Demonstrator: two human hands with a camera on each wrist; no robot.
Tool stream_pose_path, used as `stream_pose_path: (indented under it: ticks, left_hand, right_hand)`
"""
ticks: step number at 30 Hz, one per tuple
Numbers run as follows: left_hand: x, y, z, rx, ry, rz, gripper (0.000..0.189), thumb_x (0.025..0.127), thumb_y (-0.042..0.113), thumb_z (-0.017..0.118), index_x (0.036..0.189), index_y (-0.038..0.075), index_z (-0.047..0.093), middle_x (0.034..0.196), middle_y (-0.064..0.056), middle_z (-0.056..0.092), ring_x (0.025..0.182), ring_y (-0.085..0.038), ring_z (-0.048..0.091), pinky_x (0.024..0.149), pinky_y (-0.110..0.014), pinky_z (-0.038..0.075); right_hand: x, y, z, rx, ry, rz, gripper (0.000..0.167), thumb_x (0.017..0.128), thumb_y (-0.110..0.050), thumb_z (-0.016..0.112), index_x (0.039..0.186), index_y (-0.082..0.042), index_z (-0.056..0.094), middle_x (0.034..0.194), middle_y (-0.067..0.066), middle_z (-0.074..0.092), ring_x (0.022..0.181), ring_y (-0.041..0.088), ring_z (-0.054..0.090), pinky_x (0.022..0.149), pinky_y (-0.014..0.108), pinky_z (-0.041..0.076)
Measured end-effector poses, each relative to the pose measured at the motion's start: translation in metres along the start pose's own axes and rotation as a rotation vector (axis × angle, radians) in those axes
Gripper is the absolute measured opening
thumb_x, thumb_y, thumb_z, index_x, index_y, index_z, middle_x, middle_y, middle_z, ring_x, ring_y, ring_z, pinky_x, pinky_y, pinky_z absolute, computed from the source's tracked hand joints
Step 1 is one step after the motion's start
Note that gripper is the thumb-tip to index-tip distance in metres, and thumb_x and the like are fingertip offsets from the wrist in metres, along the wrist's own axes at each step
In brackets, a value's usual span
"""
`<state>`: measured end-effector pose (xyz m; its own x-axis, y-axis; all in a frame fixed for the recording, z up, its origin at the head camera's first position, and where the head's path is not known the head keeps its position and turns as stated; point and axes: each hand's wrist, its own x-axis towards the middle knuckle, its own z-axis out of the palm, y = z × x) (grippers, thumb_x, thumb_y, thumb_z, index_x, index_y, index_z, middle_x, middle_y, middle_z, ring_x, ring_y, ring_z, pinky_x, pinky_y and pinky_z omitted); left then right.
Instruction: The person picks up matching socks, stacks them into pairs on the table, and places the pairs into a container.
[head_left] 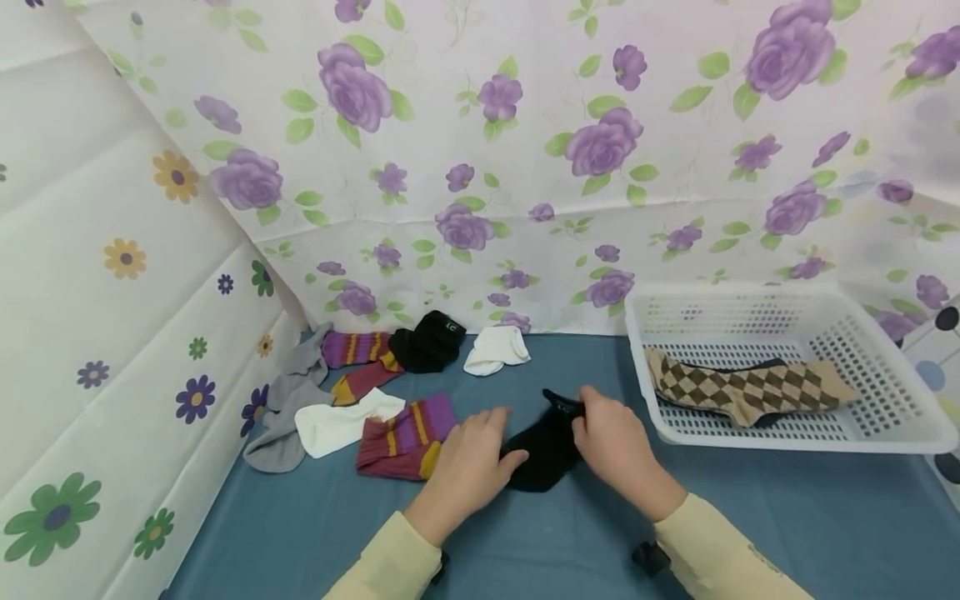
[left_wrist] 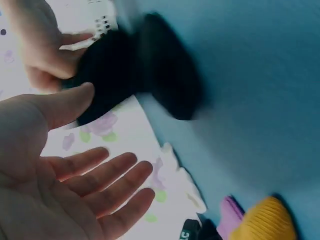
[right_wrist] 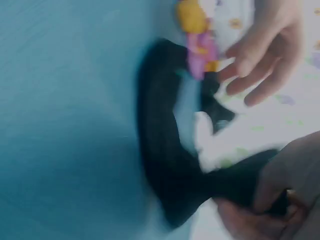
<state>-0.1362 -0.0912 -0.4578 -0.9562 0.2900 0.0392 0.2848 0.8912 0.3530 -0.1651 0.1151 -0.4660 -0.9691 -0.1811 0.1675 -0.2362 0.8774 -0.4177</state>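
Observation:
My right hand (head_left: pixel 618 446) pinches a black sock (head_left: pixel 542 454) by its cuff, above the blue cloth. In the right wrist view the sock (right_wrist: pixel 162 125) hangs blurred from the curled fingers (right_wrist: pixel 245 217). My left hand (head_left: pixel 471 458) is beside the sock's other side, palm towards it. The left wrist view shows its fingers (left_wrist: pixel 117 175) spread and relaxed, with the thumb close to the black sock (left_wrist: pixel 112 75); whether it touches cannot be told. Just left of that hand lies a maroon, purple and yellow striped sock (head_left: pixel 408 437).
A white basket (head_left: pixel 795 446) at the right holds brown checkered socks (head_left: pixel 750 387) with something dark under them. At left lie grey socks (head_left: pixel 281 417), a white sock (head_left: pixel 345 422), another striped sock (head_left: pixel 356 348) and a black sock (head_left: pixel 427 342). A folded white sock (head_left: pixel 497 350) lies by the flowered backdrop (head_left: pixel 480 167).

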Motion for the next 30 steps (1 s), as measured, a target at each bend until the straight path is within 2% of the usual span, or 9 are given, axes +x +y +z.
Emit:
stream_pose_path:
  ticks: [3,5,7,10,13,16,23,26,30]
  left_hand:
    - [0.004,0.007,-0.009,-0.204,-0.033,-0.030,0.080,0.081,0.061,0.059,0.143,0.018,0.034,0.136,-0.004,0.050,0.118,-0.020,0.054,0.092,-0.041,0.049]
    - [0.006,0.012,-0.015,-0.359,-0.032,-0.007,0.079,0.080,0.063,0.059,0.144,0.027,0.031,0.139,0.002,0.046,0.123,-0.015,0.050,0.095,-0.039,0.047]
    - [0.008,0.018,-0.021,-0.505,-0.013,0.064,0.062,0.083,0.059,0.058,0.136,0.031,0.042,0.132,0.008,0.052,0.115,-0.008,0.054,0.091,-0.034,0.049]
    - [0.010,0.025,-0.028,-0.623,0.021,0.190,0.031,0.092,0.043,0.055,0.120,0.031,0.057,0.114,0.011,0.063,0.095,-0.003,0.061,0.080,-0.024,0.051]
    - [0.011,0.031,-0.032,-0.653,0.036,0.255,0.018,0.096,0.032,0.051,0.108,0.026,0.063,0.100,0.008,0.068,0.078,-0.003,0.063,0.070,-0.020,0.051]
    - [0.012,0.033,-0.033,-0.677,0.011,0.265,0.015,0.095,0.032,0.055,0.105,0.026,0.064,0.095,0.008,0.068,0.075,-0.003,0.064,0.068,-0.019,0.052]
    - [0.012,0.015,-0.016,-0.733,-0.201,0.173,0.020,0.086,0.042,0.064,0.094,0.024,0.069,0.084,0.006,0.069,0.065,-0.004,0.061,0.060,-0.022,0.050]
    - [0.010,-0.003,-0.011,-0.712,-0.203,0.126,0.019,0.086,0.039,0.066,0.096,0.024,0.071,0.091,0.006,0.071,0.072,-0.003,0.063,0.065,-0.022,0.051]
    - [0.006,-0.021,-0.016,-0.717,-0.179,0.101,0.018,0.084,0.035,0.069,0.099,0.027,0.073,0.098,0.007,0.072,0.084,-0.004,0.066,0.072,-0.023,0.053]
  right_hand:
    - [0.000,-0.010,-0.026,0.186,0.026,-0.072,0.014,0.089,-0.005,0.049,0.090,-0.018,0.053,0.064,-0.002,0.053,0.043,0.009,0.042,0.042,0.025,0.034]
    - [-0.003,-0.018,-0.041,0.285,-0.003,-0.123,0.020,0.090,-0.004,0.046,0.089,-0.023,0.051,0.065,-0.005,0.050,0.043,0.008,0.041,0.042,0.025,0.037]
    - [-0.006,-0.025,-0.054,0.359,-0.060,-0.168,0.023,0.092,-0.004,0.044,0.089,-0.026,0.050,0.068,-0.006,0.050,0.044,0.008,0.041,0.044,0.024,0.038]
    - [-0.011,-0.032,-0.068,0.389,-0.112,-0.223,0.021,0.092,-0.011,0.049,0.095,-0.032,0.051,0.082,-0.011,0.054,0.056,0.004,0.049,0.052,0.023,0.044]
    - [-0.015,-0.036,-0.078,0.345,-0.089,-0.287,0.022,0.091,-0.025,0.059,0.108,-0.038,0.056,0.100,-0.019,0.057,0.079,-0.002,0.056,0.064,0.022,0.049]
    - [-0.016,-0.038,-0.084,0.306,-0.014,-0.360,0.027,0.089,-0.033,0.064,0.113,-0.041,0.059,0.106,-0.023,0.059,0.090,-0.006,0.058,0.069,0.020,0.050]
    - [-0.017,-0.034,-0.094,0.345,0.238,-0.392,0.019,0.090,-0.022,0.063,0.108,-0.026,0.065,0.101,-0.009,0.067,0.086,0.004,0.065,0.065,0.019,0.052]
    - [-0.017,-0.026,-0.096,0.358,0.333,-0.363,0.018,0.088,-0.017,0.065,0.106,-0.019,0.065,0.096,-0.002,0.069,0.066,0.001,0.062,0.056,0.015,0.046]
    - [-0.021,-0.015,-0.095,0.353,0.370,-0.295,0.020,0.087,-0.014,0.066,0.107,-0.018,0.067,0.094,0.001,0.070,0.039,-0.005,0.036,0.042,0.013,0.031]
